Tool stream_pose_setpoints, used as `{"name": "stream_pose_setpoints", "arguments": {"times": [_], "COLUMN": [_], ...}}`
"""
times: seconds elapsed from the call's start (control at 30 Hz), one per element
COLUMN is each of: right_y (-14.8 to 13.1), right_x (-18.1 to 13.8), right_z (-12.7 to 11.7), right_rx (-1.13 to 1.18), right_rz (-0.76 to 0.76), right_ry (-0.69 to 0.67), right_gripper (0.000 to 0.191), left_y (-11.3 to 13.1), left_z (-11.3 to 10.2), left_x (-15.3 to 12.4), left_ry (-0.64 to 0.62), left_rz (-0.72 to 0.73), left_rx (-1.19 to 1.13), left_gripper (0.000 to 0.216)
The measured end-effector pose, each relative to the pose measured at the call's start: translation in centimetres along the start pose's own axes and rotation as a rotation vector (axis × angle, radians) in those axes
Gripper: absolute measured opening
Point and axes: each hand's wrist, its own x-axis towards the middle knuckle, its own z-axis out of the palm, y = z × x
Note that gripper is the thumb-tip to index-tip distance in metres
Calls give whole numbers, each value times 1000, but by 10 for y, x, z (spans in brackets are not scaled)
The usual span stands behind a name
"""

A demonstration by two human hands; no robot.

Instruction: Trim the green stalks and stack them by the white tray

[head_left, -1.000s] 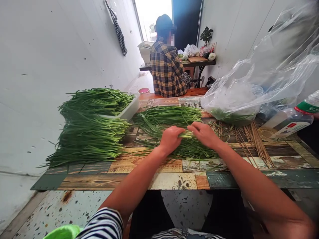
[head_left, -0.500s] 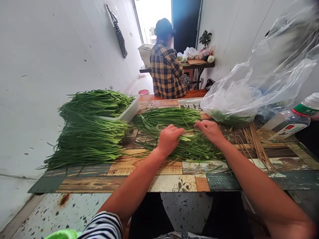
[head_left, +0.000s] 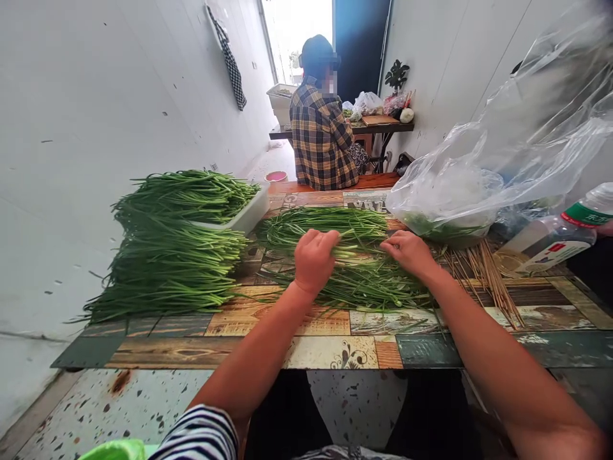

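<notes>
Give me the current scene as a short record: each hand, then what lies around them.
Left hand: closed on a small bunch of green stalks, pale ends pointing right
Right hand: fingers pinched; anything held is too small to tell
Near the hands: loose greens on the table
Left side: large pile of greens, white tray
Right side: plastic bag, brown sticks, bottle
Background: seated person, plaid shirt

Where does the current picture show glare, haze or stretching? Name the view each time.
Head view: the doorway is blown out white, bluish haze over the dark panel beside it; head view: pale glare streaks the clear plastic bag; head view: the right forearm looks stretched toward the corner.
</notes>
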Motion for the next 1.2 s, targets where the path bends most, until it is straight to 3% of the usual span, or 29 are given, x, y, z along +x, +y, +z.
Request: {"name": "stream_pose_setpoints", "arguments": {"times": [0.07,0.13,0.37,0.57,0.7,0.83,0.97,1.07,1.2], "right_y": [-1,-4,1,0,-2,-18,-41,-48,-43], "right_x": [0,1,1,2,2,-5,-14,-16,-13], "right_z": [3,6,9,9,2,-16,-28,-27,-22], "right_rx": [-156,-243,-102,-202,88,410,513,549,639], "right_rz": [-81,-113,-129,-213,-149,-96,-181,-156,-32], "right_ry": [-85,-136,-82,-157,-41,-33,-73,-67,-16], "right_gripper": [20,19,15,16,15,22,24,26,36], "left_y": [-3,-6,-8,-8,-9,-1,10,12,10], "left_z": [-2,-3,5,9,9,11,9,9,15], "left_x": [0,-1,-7,-6,-7,-6,-5,-7,-12], "left_ry": [68,50,-61,-119,-240,-314,-438,-553,-529], "left_rz": [-53,-85,-140,-161,-107,-3,52,11,-74], "left_rx": [-10,-68,-117,-82,-85,-145,-226,-273,-344], "left_gripper": [16,17,24,16,22,28,35,36,39]}}
